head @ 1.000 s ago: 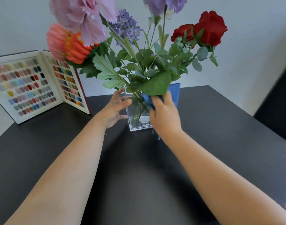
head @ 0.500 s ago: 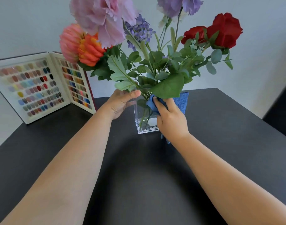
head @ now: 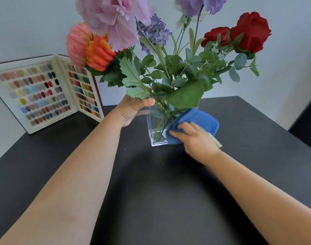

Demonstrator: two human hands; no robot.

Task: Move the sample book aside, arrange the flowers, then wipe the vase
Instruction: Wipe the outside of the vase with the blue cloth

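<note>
A clear square glass vase (head: 155, 124) stands on the black table (head: 151, 191), holding flowers (head: 169, 50): pink, orange, purple and red blooms with green leaves. My left hand (head: 133, 108) grips the vase's upper left edge, thumb along the rim. My right hand (head: 197, 140) holds a blue cloth (head: 199, 121) against the vase's lower right side. The open sample book (head: 43, 92), full of coloured nail swatches, stands at the back left against the wall.
A pale wall runs behind the table. The table's right edge falls off to a dark area (head: 308, 121) at far right. Bare black tabletop lies in front of the vase, between my forearms.
My right hand has slid the blue cloth down from the vase's rim to its lower right side. My left hand has closed round the vase's upper edge.
</note>
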